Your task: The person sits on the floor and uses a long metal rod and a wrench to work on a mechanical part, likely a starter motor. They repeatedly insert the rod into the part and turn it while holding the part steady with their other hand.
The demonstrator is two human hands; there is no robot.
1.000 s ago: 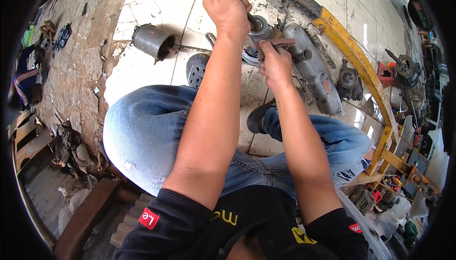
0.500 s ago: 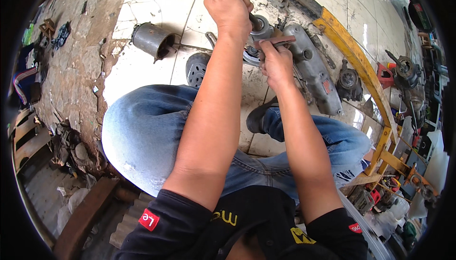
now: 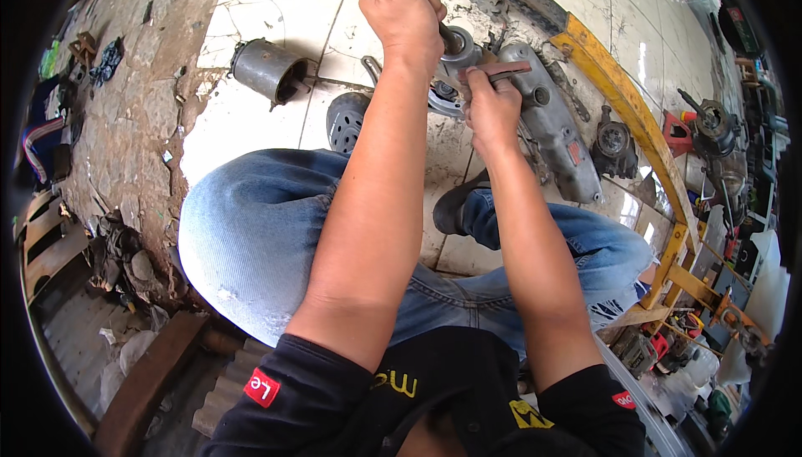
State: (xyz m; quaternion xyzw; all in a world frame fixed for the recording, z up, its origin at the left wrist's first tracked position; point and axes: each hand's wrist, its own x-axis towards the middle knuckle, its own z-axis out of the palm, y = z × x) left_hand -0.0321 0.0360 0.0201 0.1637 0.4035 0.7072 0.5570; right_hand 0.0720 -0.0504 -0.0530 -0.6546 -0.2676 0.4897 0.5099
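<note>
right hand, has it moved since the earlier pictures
Yes, slightly to the right: the right hand and its flat reddish bar now reach farther across the grey metal cover.

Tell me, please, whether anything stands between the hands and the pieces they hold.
Nothing visible does: the left hand wraps directly around the dark rod, and the right hand grips the flat reddish-brown piece, though the grips' far sides are hidden.

- The right grip (image 3: 495,114) is a little farther to the right than a second ago.
- It is also a bit farther from the left grip (image 3: 401,18).
- The flat brown bar (image 3: 513,68) goes right with it.
- The bar's end now hides more of the long grey metal part (image 3: 553,127).
</note>
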